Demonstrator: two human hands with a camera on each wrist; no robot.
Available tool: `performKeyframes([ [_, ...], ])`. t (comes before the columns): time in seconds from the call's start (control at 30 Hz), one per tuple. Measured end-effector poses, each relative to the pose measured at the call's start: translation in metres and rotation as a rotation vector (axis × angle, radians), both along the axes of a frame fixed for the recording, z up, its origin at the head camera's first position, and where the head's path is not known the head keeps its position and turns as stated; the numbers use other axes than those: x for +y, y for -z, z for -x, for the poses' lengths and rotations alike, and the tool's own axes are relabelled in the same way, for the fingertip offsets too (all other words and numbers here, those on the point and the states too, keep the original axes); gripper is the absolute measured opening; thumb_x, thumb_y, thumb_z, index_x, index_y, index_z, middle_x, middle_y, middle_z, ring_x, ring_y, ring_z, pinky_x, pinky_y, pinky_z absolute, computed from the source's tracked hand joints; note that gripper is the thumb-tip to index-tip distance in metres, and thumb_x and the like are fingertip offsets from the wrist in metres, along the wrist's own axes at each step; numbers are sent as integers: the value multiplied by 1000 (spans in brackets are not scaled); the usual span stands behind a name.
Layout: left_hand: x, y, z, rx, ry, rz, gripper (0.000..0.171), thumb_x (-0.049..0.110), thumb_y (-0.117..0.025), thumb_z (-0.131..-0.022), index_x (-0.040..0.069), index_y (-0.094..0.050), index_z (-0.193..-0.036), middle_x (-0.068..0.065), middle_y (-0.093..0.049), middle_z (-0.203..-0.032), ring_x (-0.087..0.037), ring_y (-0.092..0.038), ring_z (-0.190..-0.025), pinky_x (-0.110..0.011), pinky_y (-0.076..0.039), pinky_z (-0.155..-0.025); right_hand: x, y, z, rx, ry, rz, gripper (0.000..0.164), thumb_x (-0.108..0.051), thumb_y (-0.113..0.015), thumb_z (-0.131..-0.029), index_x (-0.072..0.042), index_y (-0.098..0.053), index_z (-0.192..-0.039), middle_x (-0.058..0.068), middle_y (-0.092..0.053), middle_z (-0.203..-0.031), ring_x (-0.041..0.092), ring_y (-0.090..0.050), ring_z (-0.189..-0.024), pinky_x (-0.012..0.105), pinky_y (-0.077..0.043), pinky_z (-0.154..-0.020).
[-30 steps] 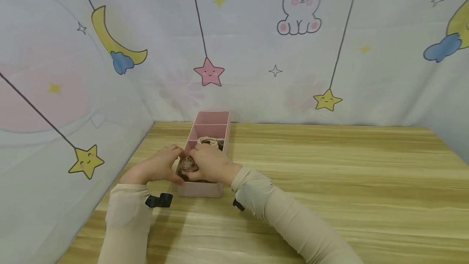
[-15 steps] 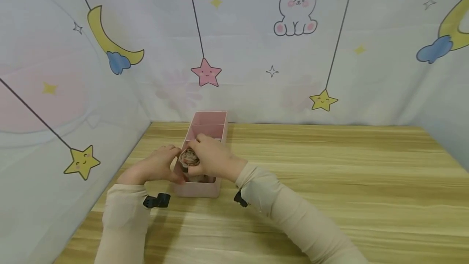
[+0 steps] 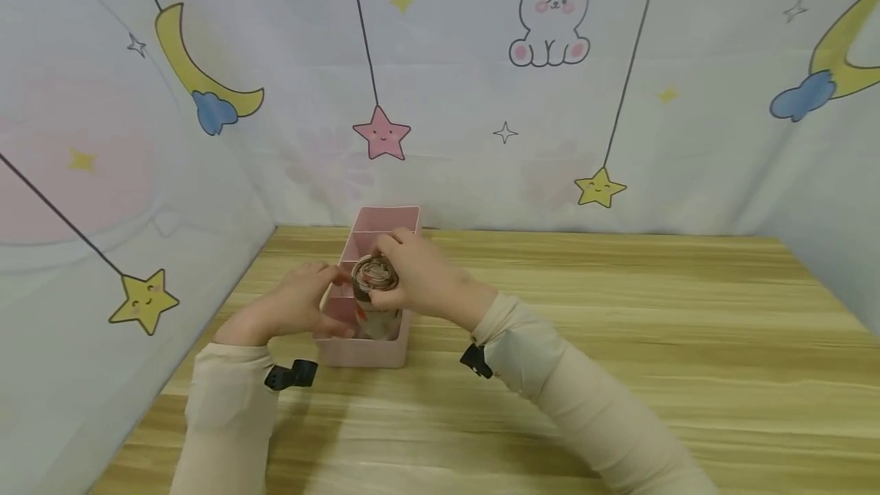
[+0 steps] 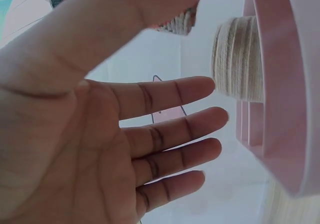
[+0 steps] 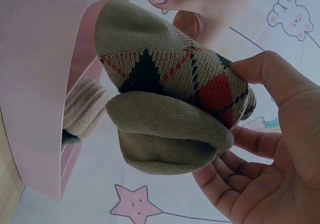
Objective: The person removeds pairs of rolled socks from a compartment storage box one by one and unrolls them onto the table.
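A rolled pair of argyle socks, beige with red and dark green diamonds, is pinched between thumb and fingers of my right hand. In the right wrist view, the rolled socks hang wholly outside the pink box. My left hand is at the box's left side with its fingers nearly straight and holds nothing; whether it touches the wall I cannot tell. The left wrist view shows that palm and a second, beige ribbed sock roll protruding from the box.
The pink divided box stands lengthwise on the wood-grain table, near its left edge. Its far compartments show bare pink walls. A printed cloth hangs behind the table and along both sides.
My right hand has lifted the argyle socks up from the near end of the box, bringing them slightly rightward and away from me. The left hand has stayed beside the box.
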State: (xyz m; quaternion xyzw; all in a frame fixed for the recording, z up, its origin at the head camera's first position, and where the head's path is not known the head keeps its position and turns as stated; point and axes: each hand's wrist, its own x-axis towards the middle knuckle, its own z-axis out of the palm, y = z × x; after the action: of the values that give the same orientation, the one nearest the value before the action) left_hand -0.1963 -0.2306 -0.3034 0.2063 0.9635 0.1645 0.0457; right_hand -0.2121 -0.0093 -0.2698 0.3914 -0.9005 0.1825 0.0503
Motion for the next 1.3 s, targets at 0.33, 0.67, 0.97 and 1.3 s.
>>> performKeyframes([
  [0.33, 11, -3, 2, 93, 17, -70, 59, 34, -79, -77, 0, -57, -121, -19, -58, -118, -37, -48, -114, -57, -36, -97, 35, 3, -5, -1, 75, 132, 42, -31, -73, -80, -8, -57, -111, 6, -57, -103, 15, -55, -89, 26, -50, -74],
  [0.67, 32, 1, 7, 206, 61, -68, 45, 26, -77, -80, 0, -60, -113, -16, -62, -111, -34, -54, -106, -51, -43, -92, 68, 26, -12, 32, 145, 128, 41, -33, -72, -81, -7, -58, -109, 6, -59, -100, 15, -56, -82, 25, -49, -67],
  [0.97, 61, 15, 9, 310, 165, -70, 36, 21, -79, -77, 2, -62, -103, -11, -62, -101, -29, -56, -101, -46, -44, -91, 83, 53, -20, -45, 208, 87, 42, -35, -73, -81, -6, -59, -109, 8, -59, -98, 17, -56, -81, 28, -50, -68],
  [1.3, 92, 27, 4, 289, 214, -46, 33, 23, -78, -79, 5, -62, -101, -7, -63, -100, -25, -57, -99, -40, -47, -89, 98, 77, -20, -165, 260, 129, 35, -31, -74, -83, -5, -60, -103, 4, -57, -86, 13, -53, -72, 26, -46, -63],
])
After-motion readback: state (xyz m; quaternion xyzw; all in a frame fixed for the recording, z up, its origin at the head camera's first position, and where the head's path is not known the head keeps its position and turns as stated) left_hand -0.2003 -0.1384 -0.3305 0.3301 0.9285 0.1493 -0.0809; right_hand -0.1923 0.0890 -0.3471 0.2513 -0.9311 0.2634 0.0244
